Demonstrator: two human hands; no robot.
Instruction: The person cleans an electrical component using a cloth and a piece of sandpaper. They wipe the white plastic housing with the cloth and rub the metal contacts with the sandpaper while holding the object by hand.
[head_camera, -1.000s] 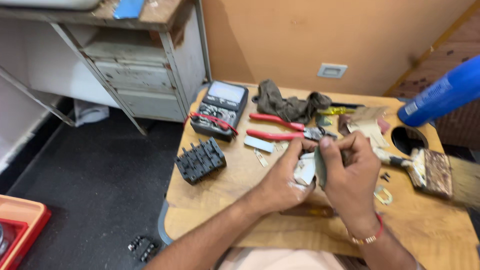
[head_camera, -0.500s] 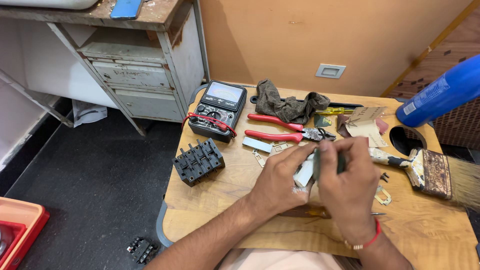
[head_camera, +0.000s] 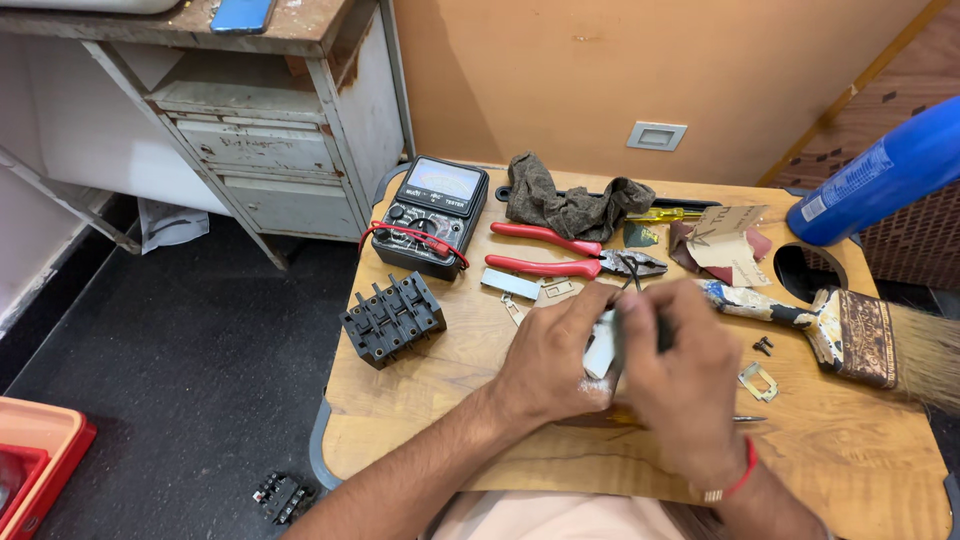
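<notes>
Both my hands meet over the middle of a small wooden table (head_camera: 470, 330). My left hand (head_camera: 550, 355) grips a small white and grey part (head_camera: 600, 348) from the left. My right hand (head_camera: 672, 375) closes over the same part from the right and hides most of it. Under my right hand a yellow-handled screwdriver lies on the table, its metal tip (head_camera: 750, 419) sticking out to the right. Red-handled pliers (head_camera: 570, 253) lie just beyond my fingers.
On the table: a black multimeter (head_camera: 432, 213), a black ribbed block (head_camera: 392, 317), a dark rag (head_camera: 572, 205), a worn paintbrush (head_camera: 850, 335), small metal plates and screws (head_camera: 763, 346). A blue cylinder (head_camera: 880, 185) juts in at right. A white metal cabinet (head_camera: 260, 140) stands at left.
My hands have lowered toward the table and my right hand now covers the small part more fully. The view has shifted slightly; the things on the table have not moved.
</notes>
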